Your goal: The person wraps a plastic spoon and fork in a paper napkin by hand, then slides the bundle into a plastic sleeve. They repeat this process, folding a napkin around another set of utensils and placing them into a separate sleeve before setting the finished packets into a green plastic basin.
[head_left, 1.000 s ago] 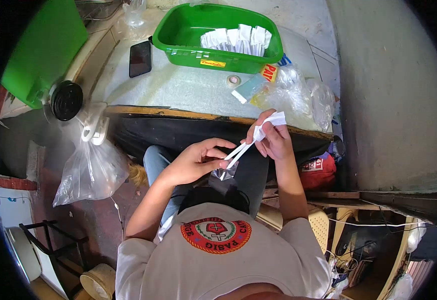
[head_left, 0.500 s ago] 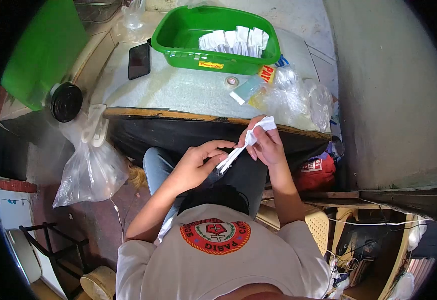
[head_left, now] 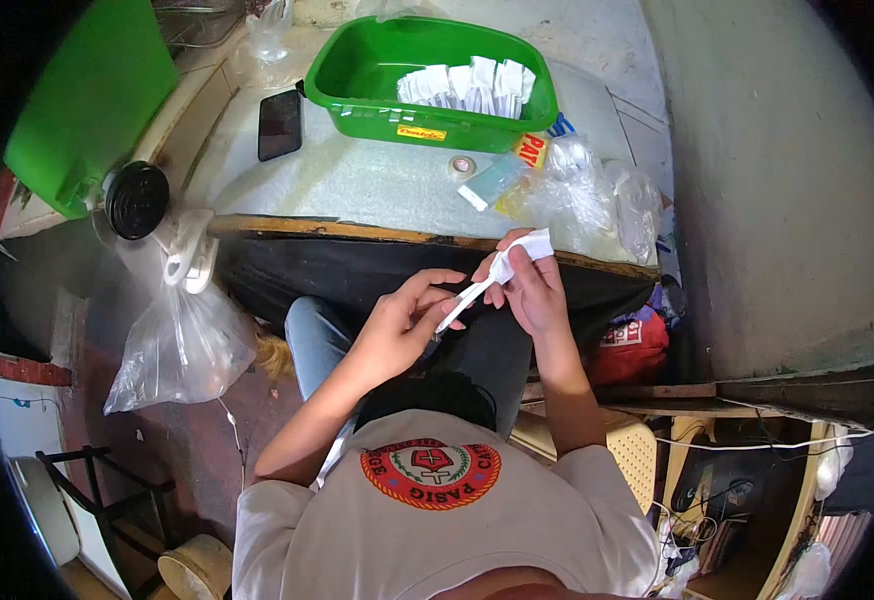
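Note:
Over my lap, my right hand (head_left: 534,286) grips a slim white bundle (head_left: 477,290) by its wide, flared end, which looks like folded paper napkin. The bundle slants down to the left, its narrow end between the thumb and fingers of my left hand (head_left: 407,318). Whatever is inside the bundle is hidden. Beyond my hands, a green plastic basin (head_left: 357,115) stands on the table, and several similar white bundles (head_left: 472,85) are lined up along its right side.
On the grey tabletop (head_left: 357,180) are a dark phone (head_left: 280,125), a roll of tape (head_left: 462,166) and clear plastic bags (head_left: 582,180). A clear bag (head_left: 182,345) hangs from a white clip (head_left: 190,250) at left. A wall (head_left: 767,200) rises at right.
The left fingers have shifted slightly up and right along the narrow end of the bundle. The right hand keeps its hold on the flared end.

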`<state>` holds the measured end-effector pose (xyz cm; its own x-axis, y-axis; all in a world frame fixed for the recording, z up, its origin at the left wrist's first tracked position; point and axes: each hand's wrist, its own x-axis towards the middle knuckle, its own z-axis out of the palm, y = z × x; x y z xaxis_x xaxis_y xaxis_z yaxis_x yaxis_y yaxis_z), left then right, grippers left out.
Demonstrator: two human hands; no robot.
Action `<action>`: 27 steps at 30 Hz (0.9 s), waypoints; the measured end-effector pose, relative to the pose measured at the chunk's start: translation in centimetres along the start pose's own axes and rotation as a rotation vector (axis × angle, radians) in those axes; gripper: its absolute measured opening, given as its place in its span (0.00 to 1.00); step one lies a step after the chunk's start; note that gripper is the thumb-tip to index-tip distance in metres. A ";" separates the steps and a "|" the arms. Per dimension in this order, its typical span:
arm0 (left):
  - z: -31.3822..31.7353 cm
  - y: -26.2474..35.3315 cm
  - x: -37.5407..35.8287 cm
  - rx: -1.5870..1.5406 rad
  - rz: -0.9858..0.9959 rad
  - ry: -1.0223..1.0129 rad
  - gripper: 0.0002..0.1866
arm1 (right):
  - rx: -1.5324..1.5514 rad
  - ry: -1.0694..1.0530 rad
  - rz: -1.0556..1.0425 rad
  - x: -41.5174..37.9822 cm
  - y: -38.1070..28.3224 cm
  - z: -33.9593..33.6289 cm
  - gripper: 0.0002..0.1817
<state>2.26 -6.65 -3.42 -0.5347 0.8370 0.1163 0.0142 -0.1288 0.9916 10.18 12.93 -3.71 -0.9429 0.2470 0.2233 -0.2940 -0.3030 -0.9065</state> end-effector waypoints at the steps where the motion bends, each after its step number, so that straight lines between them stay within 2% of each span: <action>1: 0.0 -0.1 0.0 0.000 0.000 0.000 0.17 | 0.002 0.020 0.000 0.0 0.0 -0.1 0.11; 7: 0.0 -0.1 0.0 -0.069 0.022 -0.055 0.19 | 0.015 0.048 0.018 0.1 0.2 0.0 0.11; 16: 0.1 0.5 0.3 0.050 0.006 0.000 0.22 | -0.010 0.108 0.030 0.3 0.6 0.4 0.11; 21: 0.5 -0.3 0.6 0.084 0.127 0.077 0.20 | -0.013 0.135 0.005 0.2 0.7 0.8 0.11; 27: 0.6 -0.3 0.8 0.085 0.108 0.075 0.20 | 0.001 0.129 -0.014 -0.1 0.8 0.9 0.11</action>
<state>2.32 -5.66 -3.56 -0.5879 0.7781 0.2214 0.1453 -0.1677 0.9751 9.87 11.84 -4.08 -0.9109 0.3674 0.1879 -0.3072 -0.2999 -0.9031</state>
